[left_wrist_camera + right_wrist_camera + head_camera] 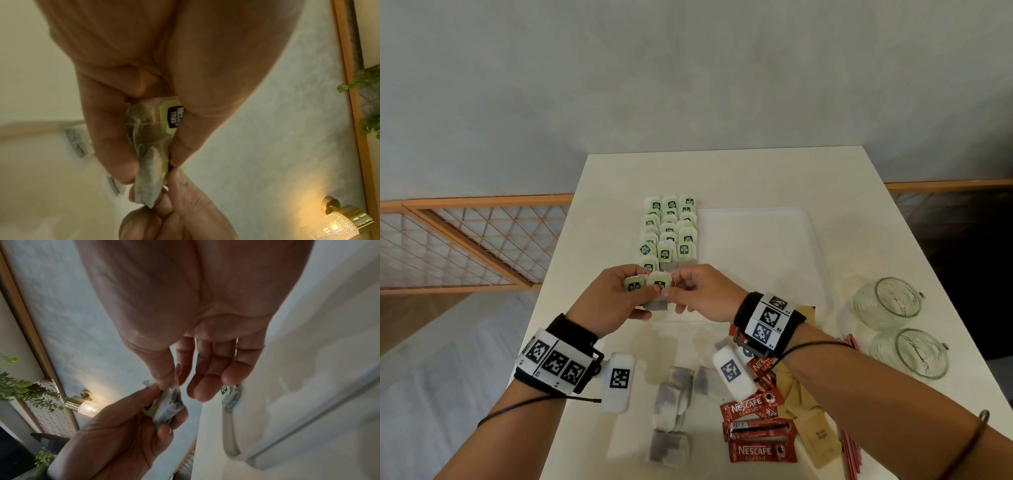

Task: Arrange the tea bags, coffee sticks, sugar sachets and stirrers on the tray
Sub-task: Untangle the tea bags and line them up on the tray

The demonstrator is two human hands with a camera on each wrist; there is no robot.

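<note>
Nearest the camera, loose tea bags (671, 425), red coffee sticks (760, 428), brown sugar sachets (815, 442) and red stirrers (851, 452) are spread on the white table (859, 192). Above the near edge of the white tray (756, 240), a small bundle of tea bags (645, 287) is gripped in the left hand (613, 301), while one bag of it is pinched by the right hand (705, 294). Rows of tea bags (669, 229) are laid along the tray's left side. Two glass cups (900, 325) are seen at the right.
</note>
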